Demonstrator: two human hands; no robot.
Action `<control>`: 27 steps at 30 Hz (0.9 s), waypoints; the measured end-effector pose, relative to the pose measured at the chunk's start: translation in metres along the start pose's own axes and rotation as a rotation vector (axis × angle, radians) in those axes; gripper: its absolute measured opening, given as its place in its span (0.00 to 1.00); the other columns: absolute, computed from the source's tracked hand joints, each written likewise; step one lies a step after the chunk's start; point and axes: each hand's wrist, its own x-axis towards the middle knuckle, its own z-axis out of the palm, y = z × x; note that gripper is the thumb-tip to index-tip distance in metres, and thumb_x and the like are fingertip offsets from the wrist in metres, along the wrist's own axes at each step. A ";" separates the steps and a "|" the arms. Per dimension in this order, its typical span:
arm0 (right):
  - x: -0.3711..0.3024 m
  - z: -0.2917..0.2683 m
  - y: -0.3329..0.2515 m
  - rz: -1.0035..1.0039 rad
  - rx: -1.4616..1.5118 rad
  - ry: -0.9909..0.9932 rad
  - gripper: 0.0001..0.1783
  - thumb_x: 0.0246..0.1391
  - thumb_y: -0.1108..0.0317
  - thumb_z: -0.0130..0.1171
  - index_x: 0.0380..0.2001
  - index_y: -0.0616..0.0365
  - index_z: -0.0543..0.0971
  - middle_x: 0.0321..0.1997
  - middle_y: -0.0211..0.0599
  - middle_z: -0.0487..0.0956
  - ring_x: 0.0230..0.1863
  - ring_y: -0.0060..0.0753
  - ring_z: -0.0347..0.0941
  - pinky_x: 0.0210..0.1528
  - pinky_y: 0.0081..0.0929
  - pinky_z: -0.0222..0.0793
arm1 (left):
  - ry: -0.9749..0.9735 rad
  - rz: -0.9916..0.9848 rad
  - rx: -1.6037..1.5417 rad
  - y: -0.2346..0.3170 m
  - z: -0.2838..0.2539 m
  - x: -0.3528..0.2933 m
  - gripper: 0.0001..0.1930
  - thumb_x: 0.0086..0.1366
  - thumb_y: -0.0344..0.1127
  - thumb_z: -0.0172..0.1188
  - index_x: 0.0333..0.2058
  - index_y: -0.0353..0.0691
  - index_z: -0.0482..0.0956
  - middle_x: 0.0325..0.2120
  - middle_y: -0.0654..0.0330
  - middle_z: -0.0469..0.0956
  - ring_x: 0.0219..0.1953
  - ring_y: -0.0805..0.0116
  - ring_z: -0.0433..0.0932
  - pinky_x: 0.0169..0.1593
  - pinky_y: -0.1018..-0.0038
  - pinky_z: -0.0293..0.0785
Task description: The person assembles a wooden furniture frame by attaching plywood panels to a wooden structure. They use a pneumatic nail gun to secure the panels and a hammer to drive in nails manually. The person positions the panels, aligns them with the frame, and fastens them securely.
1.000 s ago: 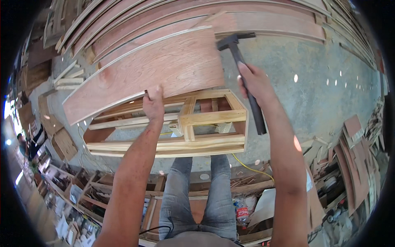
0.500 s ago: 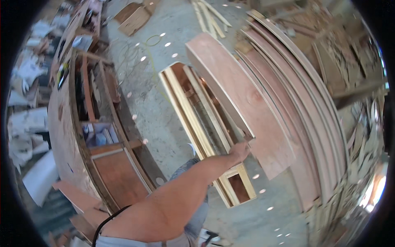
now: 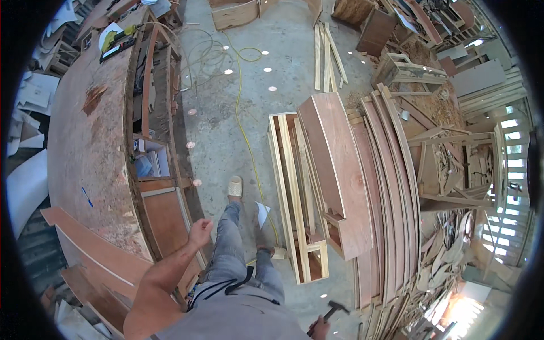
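one wooden frame (image 3: 288, 164) lies on grey concrete floor (image 3: 289, 68), panel (image 3: 334, 158) along its right side, boards (image 3: 391, 170) beyond. right hand (image 3: 320, 328) grips hammer (image 3: 338, 306) near frame's near end. left hand (image 3: 200, 232) curled in loose fist, beside stained bench (image 3: 102, 136). yellow hose (image 3: 245, 133) winds across floor; light spots scattered.

A pen (image 3: 86, 196) and a power tool (image 3: 118, 41) lie on the workbench (image 3: 107, 153) at left, the left hand (image 3: 200, 232) near its edge. Rightward come a floor hose (image 3: 245, 133), the wooden frame (image 3: 288, 192), the plywood box (image 3: 334, 164) and curved panels (image 3: 396, 192). Wood strips (image 3: 327, 59) lie ahead of the box; the hammer (image 3: 335, 307), in the right hand (image 3: 320, 328), is nearer than the frame.
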 end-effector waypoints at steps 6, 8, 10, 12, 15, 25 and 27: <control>-0.054 0.115 -0.126 -0.055 0.059 0.101 0.15 0.61 0.61 0.60 0.29 0.58 0.68 0.17 0.30 0.67 0.11 0.26 0.63 0.10 0.27 0.63 | -0.271 -0.225 -0.166 -0.009 -0.071 0.032 0.15 0.67 0.41 0.62 0.44 0.35 0.80 0.36 0.62 0.82 0.40 0.74 0.79 0.46 0.75 0.75; -0.060 0.155 -0.142 -0.046 0.025 -0.007 0.16 0.62 0.59 0.59 0.29 0.58 0.69 0.19 0.31 0.68 0.11 0.26 0.64 0.11 0.26 0.63 | -0.211 -0.217 -0.252 0.000 -0.098 0.058 0.15 0.68 0.41 0.62 0.44 0.34 0.80 0.36 0.62 0.82 0.39 0.74 0.78 0.46 0.75 0.75; -0.081 0.197 -0.180 -0.044 -0.073 -0.113 0.16 0.61 0.59 0.61 0.30 0.62 0.72 0.20 0.32 0.71 0.13 0.27 0.68 0.13 0.26 0.66 | -0.143 -0.208 -0.307 0.009 -0.131 0.084 0.16 0.68 0.42 0.61 0.44 0.34 0.80 0.36 0.63 0.81 0.38 0.75 0.77 0.45 0.76 0.74; -0.092 0.229 -0.193 -0.044 -0.090 -0.203 0.16 0.60 0.59 0.61 0.30 0.62 0.73 0.20 0.33 0.71 0.14 0.27 0.70 0.14 0.26 0.68 | -0.110 -0.187 -0.320 0.017 -0.165 0.109 0.16 0.69 0.42 0.61 0.45 0.33 0.80 0.36 0.63 0.81 0.38 0.77 0.77 0.44 0.76 0.74; -0.111 0.264 -0.219 -0.184 -0.318 -0.264 0.18 0.58 0.56 0.63 0.31 0.62 0.73 0.21 0.35 0.74 0.15 0.28 0.71 0.17 0.29 0.70 | -0.056 -0.072 -0.269 0.038 -0.206 0.129 0.18 0.69 0.48 0.60 0.44 0.38 0.79 0.32 0.68 0.78 0.33 0.80 0.73 0.37 0.80 0.69; -0.070 0.344 -0.290 -0.082 -0.317 -0.218 0.15 0.54 0.63 0.66 0.30 0.65 0.76 0.19 0.41 0.77 0.18 0.33 0.76 0.19 0.31 0.72 | -0.189 -0.387 -0.184 0.073 -0.269 0.078 0.24 0.70 0.56 0.55 0.43 0.36 0.75 0.36 0.62 0.78 0.39 0.70 0.78 0.44 0.73 0.77; -0.058 0.358 -0.311 -0.061 -0.229 -0.259 0.12 0.54 0.69 0.65 0.32 0.66 0.74 0.21 0.41 0.76 0.18 0.32 0.75 0.16 0.29 0.71 | -0.230 -0.409 -0.133 0.073 -0.282 0.070 0.25 0.70 0.56 0.55 0.46 0.35 0.74 0.39 0.60 0.77 0.41 0.69 0.78 0.46 0.72 0.76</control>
